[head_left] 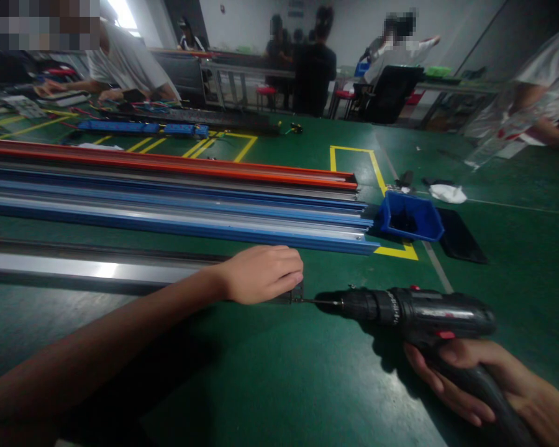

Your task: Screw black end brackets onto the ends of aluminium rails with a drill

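My left hand (pixel 265 274) is closed over the right end of a long silver and black metal profile (pixel 93 268) lying on the green table. A small dark end piece (pixel 298 292) shows just past my fingers. In my right hand (pixel 475 379) is a black cordless drill (pixel 438 313), lying level with its chuck facing left. Its long thin bit (pixel 323 302) reaches to the lower corner of the profile's end, where a small screw seems to sit. Whether the bit is turning cannot be seen.
Blue profiles (pixel 177 211) and an orange profile (pixel 168 162) lie beyond, parallel. Right of them stand a blue bin (pixel 412 217) with dark parts inside, a flat black object (pixel 461 236) and a white crumpled piece (pixel 448 193). Several people work around the table and behind it.
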The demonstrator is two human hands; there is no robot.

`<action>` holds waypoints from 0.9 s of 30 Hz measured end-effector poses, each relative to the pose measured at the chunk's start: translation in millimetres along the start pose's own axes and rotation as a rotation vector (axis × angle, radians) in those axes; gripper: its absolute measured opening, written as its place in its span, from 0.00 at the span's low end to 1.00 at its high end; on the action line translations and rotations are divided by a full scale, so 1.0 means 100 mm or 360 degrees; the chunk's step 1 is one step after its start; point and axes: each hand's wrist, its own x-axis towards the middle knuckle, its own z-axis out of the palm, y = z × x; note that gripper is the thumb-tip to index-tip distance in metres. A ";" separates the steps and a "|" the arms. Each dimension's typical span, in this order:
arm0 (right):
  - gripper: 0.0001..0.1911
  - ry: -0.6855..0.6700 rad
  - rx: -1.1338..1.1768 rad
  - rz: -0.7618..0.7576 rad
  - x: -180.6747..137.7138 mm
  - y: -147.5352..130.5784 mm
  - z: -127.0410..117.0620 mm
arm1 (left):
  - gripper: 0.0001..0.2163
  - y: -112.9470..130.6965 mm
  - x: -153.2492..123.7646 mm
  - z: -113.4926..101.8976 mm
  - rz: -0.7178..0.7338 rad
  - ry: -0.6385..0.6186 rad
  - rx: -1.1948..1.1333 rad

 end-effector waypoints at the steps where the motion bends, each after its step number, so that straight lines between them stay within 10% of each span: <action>1: 0.16 0.0045 0.0054 -0.0027 -0.01 0.01 -0.01 | 0.15 0.00 0.00 0.00 0.0000 -0.0003 0.0004; 27: 0.16 0.0077 0.0134 0.0013 0.00 -0.01 0.02 | 0.15 -0.02 0.02 0.02 -0.0013 -0.0013 -0.0007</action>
